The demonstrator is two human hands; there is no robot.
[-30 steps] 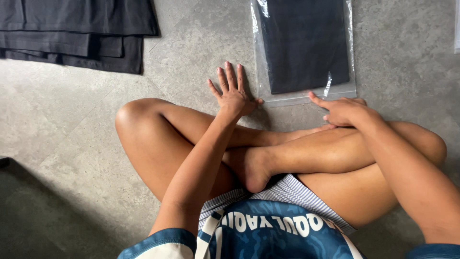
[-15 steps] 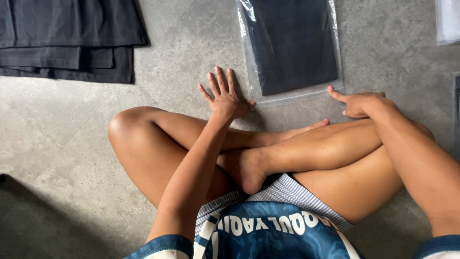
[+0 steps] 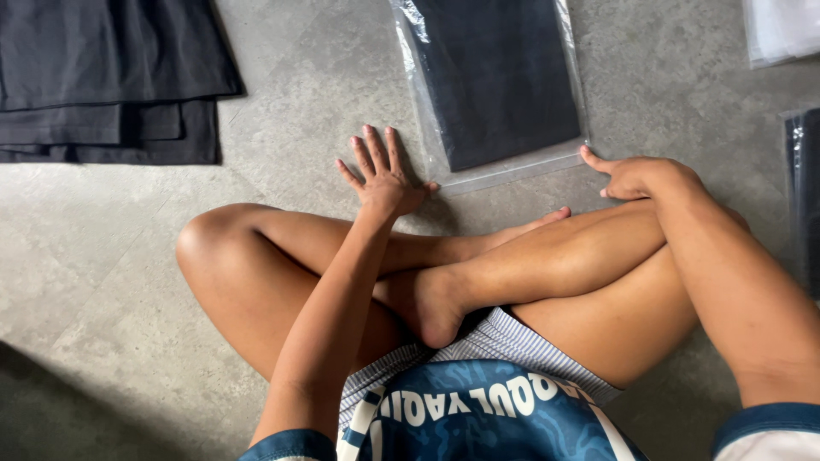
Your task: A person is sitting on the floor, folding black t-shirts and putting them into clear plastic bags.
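The clear bag (image 3: 495, 85) of dark cloth is now reached by both hands. The left hand (image 3: 384, 175) is spread flat beside it; its near edge is pressed by the right hand (image 3: 636, 175), nothing pinched

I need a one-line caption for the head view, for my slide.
Seated cross-legged, left hand and right hand press the near edge of a clear bag holding dark cloth.

At twelve o'clock before us on the grey floor lies a clear plastic bag (image 3: 495, 85), rectangular, holding a folded black garment; our left hand (image 3: 384, 175) rests at its near corner, our right hand (image 3: 636, 175) touches the sealed edge. At two o'clock, a whitish packet (image 3: 781, 30); at three, another clear bag (image 3: 803, 205) of dark cloth.
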